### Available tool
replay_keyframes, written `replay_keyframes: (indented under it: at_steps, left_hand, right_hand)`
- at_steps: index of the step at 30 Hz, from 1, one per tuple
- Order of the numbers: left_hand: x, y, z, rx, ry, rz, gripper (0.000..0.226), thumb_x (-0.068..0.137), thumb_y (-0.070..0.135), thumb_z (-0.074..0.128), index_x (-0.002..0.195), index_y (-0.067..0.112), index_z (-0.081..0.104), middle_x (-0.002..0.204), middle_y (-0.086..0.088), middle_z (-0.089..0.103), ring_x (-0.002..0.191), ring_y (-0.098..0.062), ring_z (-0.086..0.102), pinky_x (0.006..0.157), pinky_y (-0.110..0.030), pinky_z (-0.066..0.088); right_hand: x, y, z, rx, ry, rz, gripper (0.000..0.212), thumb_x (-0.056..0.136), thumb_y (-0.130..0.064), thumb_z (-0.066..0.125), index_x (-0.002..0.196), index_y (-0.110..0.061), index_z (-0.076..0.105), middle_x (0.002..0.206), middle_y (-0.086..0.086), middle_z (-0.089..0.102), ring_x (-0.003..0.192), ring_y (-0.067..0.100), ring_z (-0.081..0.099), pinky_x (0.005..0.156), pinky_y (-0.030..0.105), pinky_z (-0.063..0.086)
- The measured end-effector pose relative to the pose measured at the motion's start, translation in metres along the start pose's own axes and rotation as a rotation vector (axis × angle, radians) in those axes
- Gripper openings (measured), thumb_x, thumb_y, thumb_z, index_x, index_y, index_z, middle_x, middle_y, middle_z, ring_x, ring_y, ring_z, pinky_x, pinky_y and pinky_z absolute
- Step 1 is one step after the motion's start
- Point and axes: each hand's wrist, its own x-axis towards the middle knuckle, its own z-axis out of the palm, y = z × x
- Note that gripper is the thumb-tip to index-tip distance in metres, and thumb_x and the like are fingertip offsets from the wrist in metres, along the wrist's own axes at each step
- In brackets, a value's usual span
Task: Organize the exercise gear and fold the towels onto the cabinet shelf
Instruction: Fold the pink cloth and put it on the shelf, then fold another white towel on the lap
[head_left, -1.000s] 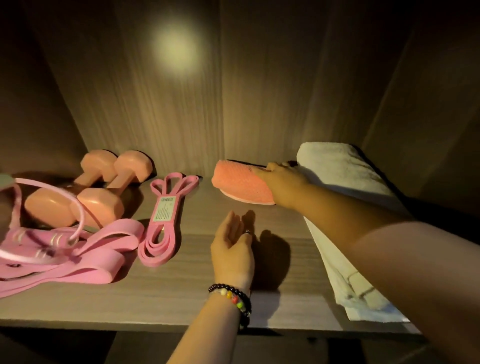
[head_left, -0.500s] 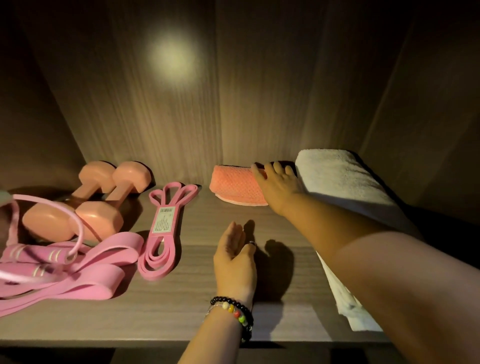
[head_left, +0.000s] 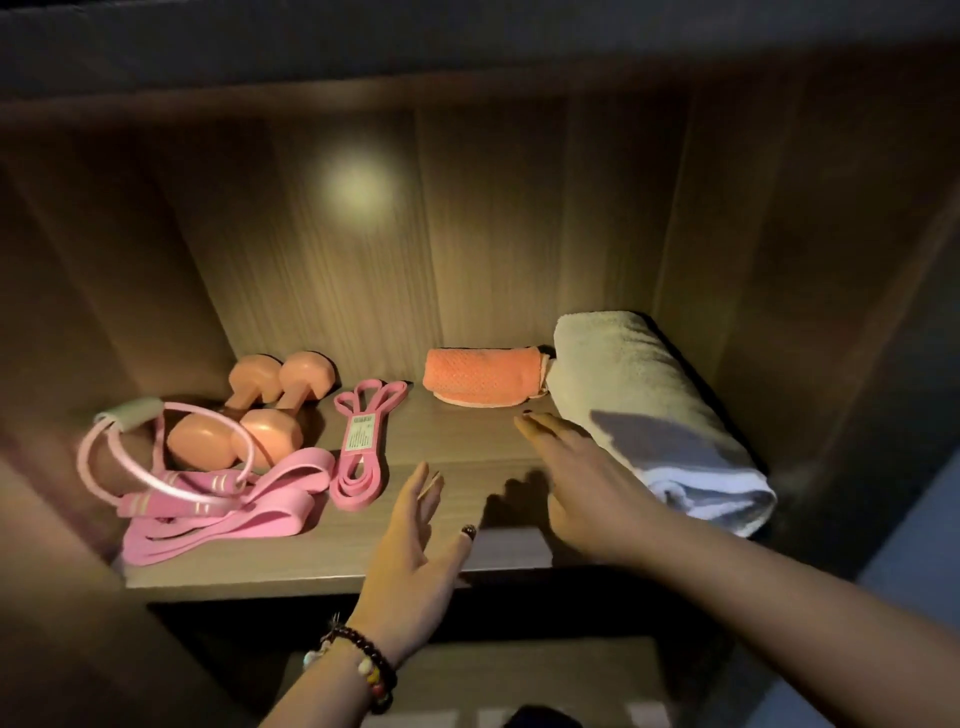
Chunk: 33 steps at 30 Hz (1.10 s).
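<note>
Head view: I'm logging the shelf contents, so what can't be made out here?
- Band label: print too small.
- Near dumbbell ends: crossed by the ring.
- White towel: near part shadowed by the right hand.
- Bracelet beads: dim, blurred.

Two dumbbells (head_left: 260, 410), two towels (head_left: 483, 375) (folded), three pink bands (head_left: 358, 441)

Both hands (head_left: 415, 540) (head_left: 587, 483) hover spread above the shelf (head_left: 322, 556).

the shelf (head_left: 322, 551) is seen as matt wood grain, the white towel (head_left: 639, 395) as fluffy cloth, the orange towel (head_left: 480, 376) as waffled cloth, the dumbbells (head_left: 249, 415) as smooth, slightly glossy
</note>
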Motion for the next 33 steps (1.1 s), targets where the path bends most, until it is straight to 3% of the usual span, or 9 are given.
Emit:
replay_keyframes:
  at_steps: [3, 7, 10, 12, 14, 17, 26, 29, 33]
  left_hand:
    - [-0.037, 0.009, 0.004, 0.215, -0.088, 0.064, 0.075, 0.093, 0.021, 0.06, 0.148, 0.041, 0.013, 0.147, 0.026, 0.031, 0.092, 0.017, 0.046, 0.082, -0.003, 0.04]
    - [-0.069, 0.021, 0.023, 0.431, -0.181, 0.169, 0.076, 0.094, 0.03, 0.056, 0.151, 0.04, 0.007, 0.147, 0.032, 0.025, 0.063, 0.005, 0.041, 0.069, -0.013, 0.045]
    - [-0.076, 0.03, 0.042, 0.514, -0.258, 0.237, 0.073, 0.095, 0.033, 0.054, 0.151, 0.039, 0.007, 0.148, 0.031, 0.024, 0.055, -0.002, 0.044, 0.063, -0.013, 0.041]
    - [-0.072, 0.034, 0.056, 0.524, -0.313, 0.242, 0.073, 0.095, 0.033, 0.053, 0.152, 0.037, 0.008, 0.149, 0.03, 0.024, 0.062, -0.003, 0.051, 0.064, -0.013, 0.041]
    - [-0.063, 0.036, 0.07, 0.535, -0.403, 0.258, 0.072, 0.096, 0.031, 0.053, 0.152, 0.035, 0.01, 0.152, 0.026, 0.023, 0.099, -0.006, 0.056, 0.085, -0.02, 0.044]
    - [-0.041, 0.038, 0.086, 0.629, -0.571, 0.315, 0.073, 0.096, 0.032, 0.052, 0.153, 0.033, 0.007, 0.157, 0.017, 0.021, 0.139, -0.002, 0.03, 0.109, -0.014, 0.026]
    - [0.007, 0.108, 0.098, 0.805, -0.845, 0.226, 0.068, 0.098, 0.032, 0.048, 0.153, 0.034, 0.008, 0.152, 0.006, 0.034, 0.122, -0.019, 0.049, 0.086, -0.014, 0.034]
    - [0.004, 0.146, 0.105, 0.635, -0.867, 0.128, 0.063, 0.097, 0.027, 0.051, 0.151, 0.032, 0.018, 0.152, 0.013, 0.033, 0.135, -0.009, 0.038, 0.101, -0.017, 0.032]
    - [-0.01, 0.194, 0.119, 0.551, -0.923, 0.173, 0.059, 0.097, 0.021, 0.052, 0.145, 0.038, 0.022, 0.138, 0.03, 0.033, 0.123, 0.005, 0.039, 0.096, -0.012, 0.033]
  right_hand:
    - [-0.067, -0.002, -0.006, 0.085, 0.042, -0.019, 0.073, 0.091, -0.006, 0.045, 0.154, -0.022, 0.011, 0.159, -0.007, 0.012, 0.144, 0.006, 0.013, 0.112, 0.019, 0.017]
    - [-0.136, 0.011, 0.003, 0.113, 0.07, 0.04, 0.069, 0.094, -0.021, 0.05, 0.153, -0.025, 0.014, 0.157, -0.01, 0.016, 0.142, 0.0, 0.014, 0.113, 0.015, 0.015]
    - [-0.17, 0.022, 0.007, 0.176, 0.083, 0.126, 0.068, 0.094, -0.012, 0.047, 0.153, -0.024, 0.015, 0.157, -0.011, 0.014, 0.142, -0.001, 0.011, 0.11, 0.011, 0.01]
    - [-0.182, 0.032, 0.011, 0.216, 0.083, 0.213, 0.07, 0.091, -0.005, 0.046, 0.152, -0.022, 0.018, 0.157, -0.009, 0.016, 0.143, 0.001, 0.013, 0.111, 0.012, 0.011]
    - [-0.188, 0.044, 0.016, 0.244, 0.12, 0.279, 0.07, 0.088, -0.002, 0.047, 0.151, -0.02, 0.022, 0.156, -0.006, 0.021, 0.142, 0.003, 0.017, 0.112, 0.014, 0.013]
    - [-0.187, 0.057, 0.017, 0.308, 0.138, 0.378, 0.07, 0.089, -0.002, 0.049, 0.151, -0.02, 0.021, 0.155, -0.006, 0.022, 0.142, 0.004, 0.018, 0.114, 0.017, 0.013]
    - [-0.137, 0.05, -0.052, 0.392, 0.138, 0.674, 0.072, 0.083, 0.002, 0.049, 0.15, -0.015, 0.026, 0.152, 0.002, 0.029, 0.139, 0.019, 0.029, 0.116, 0.037, 0.026]
    - [-0.146, 0.042, -0.082, 0.407, 0.122, 0.722, 0.072, 0.082, 0.0, 0.048, 0.15, -0.014, 0.028, 0.153, 0.003, 0.03, 0.139, 0.022, 0.03, 0.117, 0.038, 0.026]
    - [-0.18, 0.023, -0.118, 0.385, 0.211, 0.89, 0.067, 0.076, -0.015, 0.034, 0.142, -0.003, 0.041, 0.149, 0.014, 0.039, 0.137, 0.027, 0.039, 0.111, 0.027, 0.027]
